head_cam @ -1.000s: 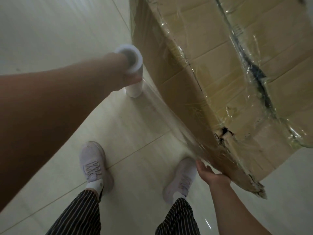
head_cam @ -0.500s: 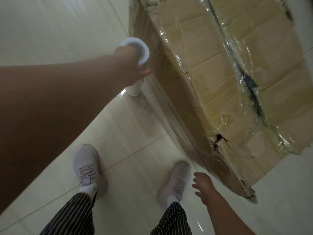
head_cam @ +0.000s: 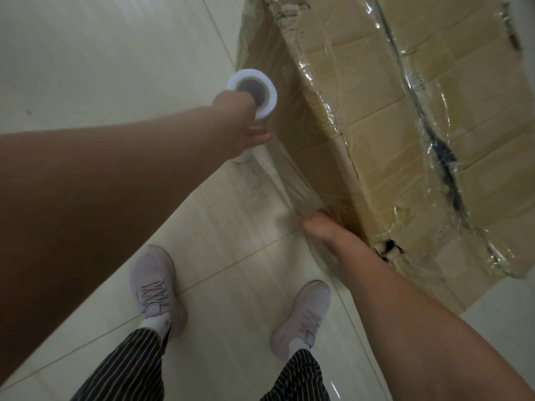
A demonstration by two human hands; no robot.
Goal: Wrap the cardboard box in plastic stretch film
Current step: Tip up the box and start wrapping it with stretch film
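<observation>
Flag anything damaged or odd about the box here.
Yes. The cardboard box has a ragged dark hole at its near top edge, and its far corner is torn. The film over it lies wrinkled.

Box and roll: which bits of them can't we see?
Cardboard box: the far end and right side are cut off by the head view's edges, and its walls hide the inside.
Film roll: the lower part is hidden behind the left hand.
Right hand: the fingertips are hidden by bunched stretch film, so its grip is unclear.

Film-covered brown cardboard box (head_cam: pixel 434 140) beside upright white film roll (head_cam: pixel 257 94).
</observation>
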